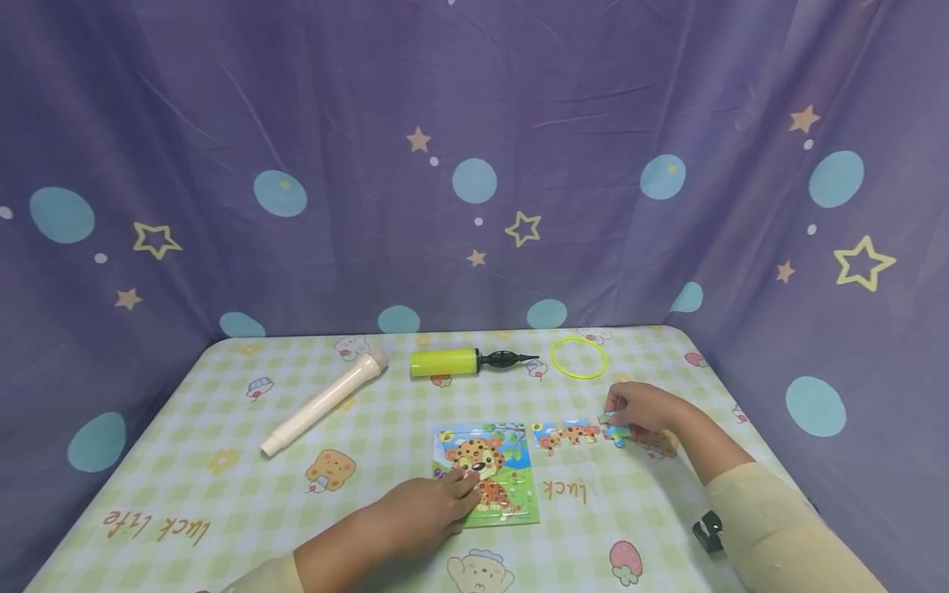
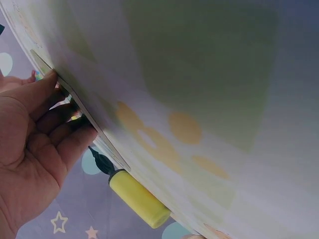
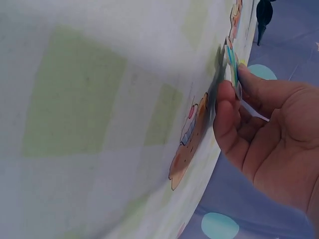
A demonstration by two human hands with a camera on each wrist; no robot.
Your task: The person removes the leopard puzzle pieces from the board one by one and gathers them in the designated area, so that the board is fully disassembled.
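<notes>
My right hand (image 1: pixel 643 409) pinches a puzzle piece (image 1: pixel 615 430) just above the tabletop (image 1: pixel 222 428), to the right of the puzzle board (image 1: pixel 485 471), which my left hand (image 1: pixel 423 515) presses flat with straight fingers.

The head camera looked down across the whole table (image 1: pixel 222 428). Both wrist cameras sat close against its cloth, sharing the yellow pump (image 2: pixel 139 199).

Soft, even light throughout, faint shadows; head view sharp, both wrist views blurred close up.
</notes>
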